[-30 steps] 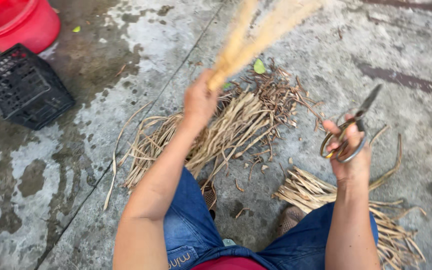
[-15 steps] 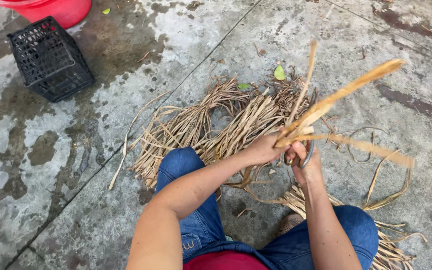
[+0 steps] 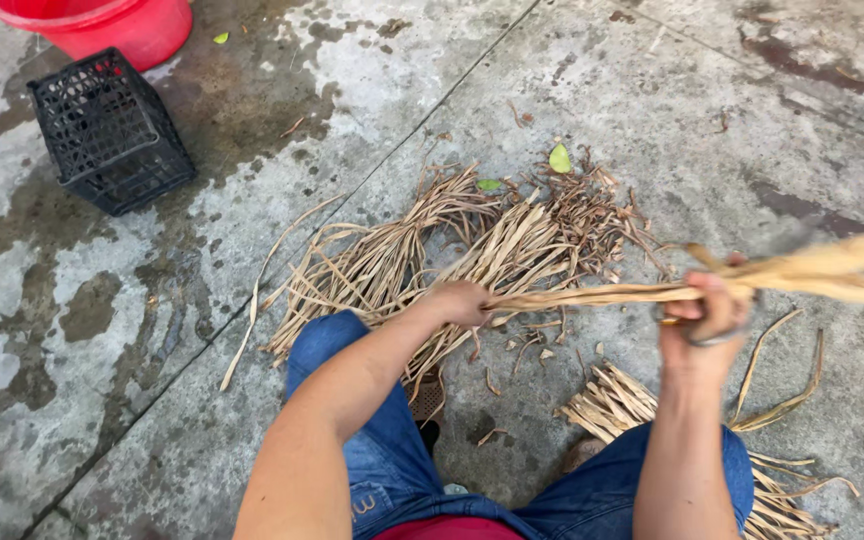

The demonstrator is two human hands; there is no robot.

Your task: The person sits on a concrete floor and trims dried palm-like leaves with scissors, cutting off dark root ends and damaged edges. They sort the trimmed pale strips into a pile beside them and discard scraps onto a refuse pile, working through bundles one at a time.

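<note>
Two hands on one bundle of dried stalks [image 3: 592,295], held above knees, long axis left-right, far end running out past right edge. Left hand [image 3: 462,302] clenched on near end; right hand [image 3: 707,315] closed round middle, scissors [image 3: 697,335] looped on fingers beneath. Just below bundle: cut stalk pile [image 3: 612,400]. Beyond bundle: loose stalk heap [image 3: 422,260] on concrete floor [image 3: 652,90]. Far left of bundle: black crate [image 3: 107,130], red bucket [image 3: 102,25]. Nothing between hands.
</note>
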